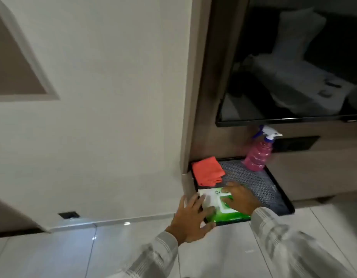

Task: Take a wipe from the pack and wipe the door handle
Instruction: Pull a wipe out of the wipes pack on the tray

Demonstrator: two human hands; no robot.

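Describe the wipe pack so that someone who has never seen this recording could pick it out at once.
Below the wall-mounted television a black tray lies on the pale tiled floor. The wipe pack lies at the tray's near edge, under the left hand and the right hand. It is the flat green packet with a white lid, unlike the orange cloth and the pink spray bottle behind it.

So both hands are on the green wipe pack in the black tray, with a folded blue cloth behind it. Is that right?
Not quite. The head view shows the folded cloth is orange-red, not blue. The rest holds: both the left hand and right hand are on the green wipe pack in the black tray.
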